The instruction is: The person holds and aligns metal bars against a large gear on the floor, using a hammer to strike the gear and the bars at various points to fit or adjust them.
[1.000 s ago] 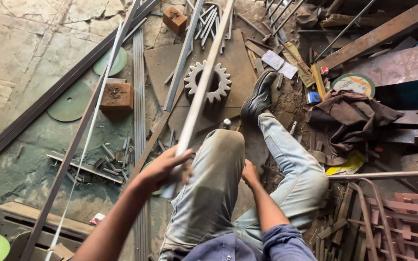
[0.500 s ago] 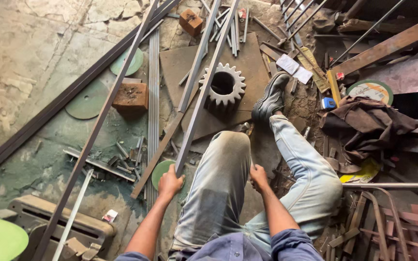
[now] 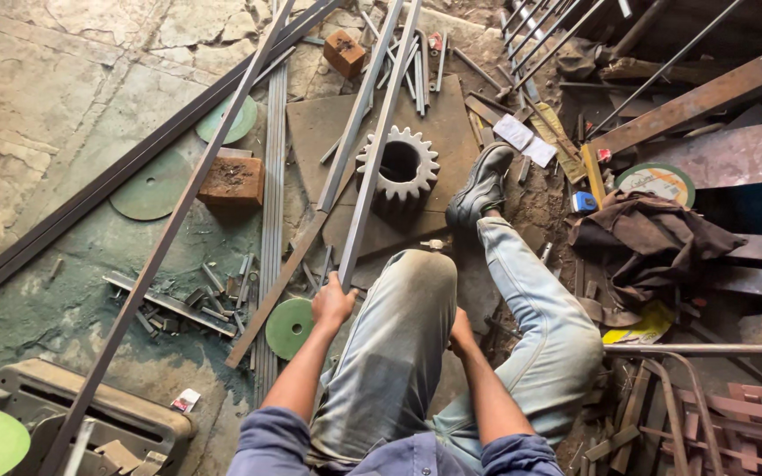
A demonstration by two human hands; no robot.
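My left hand [image 3: 332, 304] grips the near end of a long grey steel bar [image 3: 377, 145]. The bar runs away from me across a large toothed gear [image 3: 399, 163], which rests on a rusty steel plate [image 3: 319, 132]. My right hand [image 3: 460, 333] is low between my legs, beside my left knee, with its fingers hidden. Both legs are in dusty jeans, and my right foot's black boot [image 3: 482, 185] sits next to the gear.
Green cutting discs [image 3: 291, 328] and short metal offcuts [image 3: 213, 295] lie by my left hand. Two rusty blocks [image 3: 233, 181], long angle bars [image 3: 160, 251], a machine [image 3: 90, 414] at bottom left. Brown cloth [image 3: 654, 238] and scrap steel crowd the right.
The bar was raised near the camera in my left hand; it has come down and now lies over the gear. My left hand dropped toward the floor with it.
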